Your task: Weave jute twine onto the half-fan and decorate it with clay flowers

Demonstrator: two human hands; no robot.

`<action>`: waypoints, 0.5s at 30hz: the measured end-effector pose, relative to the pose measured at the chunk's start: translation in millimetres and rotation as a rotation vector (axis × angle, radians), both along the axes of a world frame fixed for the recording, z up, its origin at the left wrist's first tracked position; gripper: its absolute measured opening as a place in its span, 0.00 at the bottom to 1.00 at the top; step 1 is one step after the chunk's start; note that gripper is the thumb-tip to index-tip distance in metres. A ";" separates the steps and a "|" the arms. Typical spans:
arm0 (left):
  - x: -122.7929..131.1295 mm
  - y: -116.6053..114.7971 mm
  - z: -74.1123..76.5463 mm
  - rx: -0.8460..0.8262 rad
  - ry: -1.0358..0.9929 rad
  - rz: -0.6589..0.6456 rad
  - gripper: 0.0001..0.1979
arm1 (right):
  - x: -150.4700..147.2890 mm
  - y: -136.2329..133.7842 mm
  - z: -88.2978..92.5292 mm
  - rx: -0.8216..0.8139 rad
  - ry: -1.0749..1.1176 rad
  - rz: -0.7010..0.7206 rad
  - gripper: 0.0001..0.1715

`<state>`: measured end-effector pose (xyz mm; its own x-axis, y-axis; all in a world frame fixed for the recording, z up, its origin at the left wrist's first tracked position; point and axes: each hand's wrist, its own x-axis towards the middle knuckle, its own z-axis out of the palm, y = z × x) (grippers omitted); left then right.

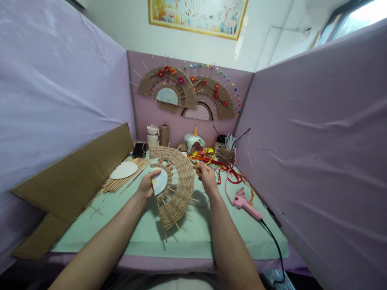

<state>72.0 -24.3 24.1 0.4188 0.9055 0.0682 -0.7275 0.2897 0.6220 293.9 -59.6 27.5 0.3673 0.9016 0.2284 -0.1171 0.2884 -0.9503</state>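
Note:
A half-round woven twine fan [183,181] with thin wooden sticks as ribs is held above the table, its straight side turned left. My left hand [148,183] grips it by the pale patterned half-disc [159,182] at its centre, thumb in front and fingers behind. At the outer curved edge, my right hand [207,175] is closed with its fingertips pinched near a stick end; a strand of twine seems to run there, but what the fingers hold is too small to be sure.
A pink glue gun [248,206] lies at right, its black cord hanging over the edge. Red cords [234,173] lie behind. Sticks [121,181], a white oval [123,170] and cardboard [81,177] are at left. Two decorated fans [169,84] hang on the back panel; a jar [152,136] stands below.

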 end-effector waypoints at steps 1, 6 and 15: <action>0.4 -0.6 0.7 0.003 0.002 0.010 0.33 | 0.5 0.5 -0.8 -0.004 -0.016 -0.016 0.31; 1.2 -0.9 1.1 0.035 0.042 0.050 0.32 | 3.4 1.7 -4.6 0.039 -0.204 -0.143 0.29; 0.8 4.5 -1.7 0.092 0.044 0.162 0.34 | -2.4 -8.0 -0.7 0.136 -0.545 -0.336 0.25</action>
<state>72.9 -19.8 22.4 0.2725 0.9521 0.1390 -0.7313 0.1111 0.6730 291.5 -67.6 26.9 0.4232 0.7078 0.5657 0.4887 0.3474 -0.8003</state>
